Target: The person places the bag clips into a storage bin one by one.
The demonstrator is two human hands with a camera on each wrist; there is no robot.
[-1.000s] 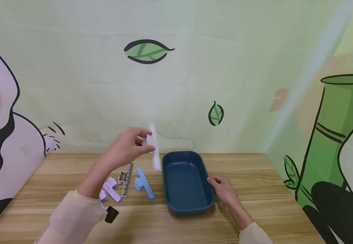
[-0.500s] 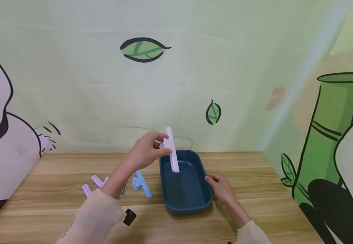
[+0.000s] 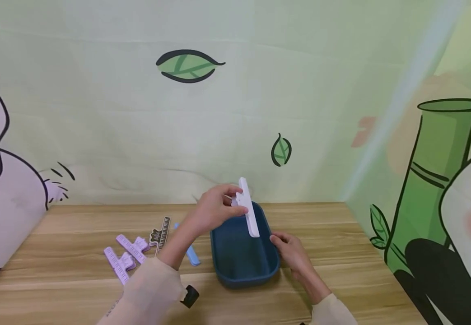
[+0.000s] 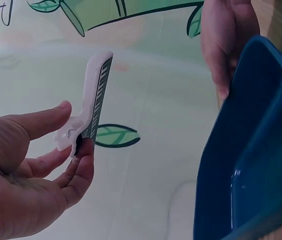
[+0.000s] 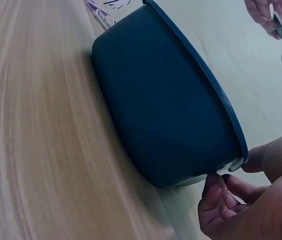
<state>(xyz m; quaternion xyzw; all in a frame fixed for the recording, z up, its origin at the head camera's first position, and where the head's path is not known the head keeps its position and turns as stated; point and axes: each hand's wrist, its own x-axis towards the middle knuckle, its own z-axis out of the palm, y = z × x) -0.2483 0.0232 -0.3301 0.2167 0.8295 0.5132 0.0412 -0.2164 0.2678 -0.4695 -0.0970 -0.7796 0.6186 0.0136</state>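
With bent fingers (image 4: 83,172) of the left hand (image 3: 215,210), holding a white clip (image 3: 249,214) by its handle side, closed only as far as the thickness of this handle permits. In the head view, seen in front of the far part of a blue box (image 3: 243,282); in both wrist views, seen in the air, apart from the rim. Tilted a little to the left at the upper end in the head view. Marked on one face, as visible from the left wrist, with a dark strip and pale lines. With the right hand (image 3: 294,255), pinching the right edge of the box, set on a wooden desk (image 3: 76,234). Also to see on the desk, left of the box: a blue clip (image 3: 192,256), partly hidden behind the left forearm (image 3: 180,246), a black clip (image 3: 163,235) with ruler-like marks, and close together, one purple clip (image 3: 130,249) and another purple clip (image 3: 116,266). Behind the desk, to notice a pale green cloth (image 3: 219,117) with leaves (image 3: 187,66) and bamboo (image 3: 442,140) drawn on it.
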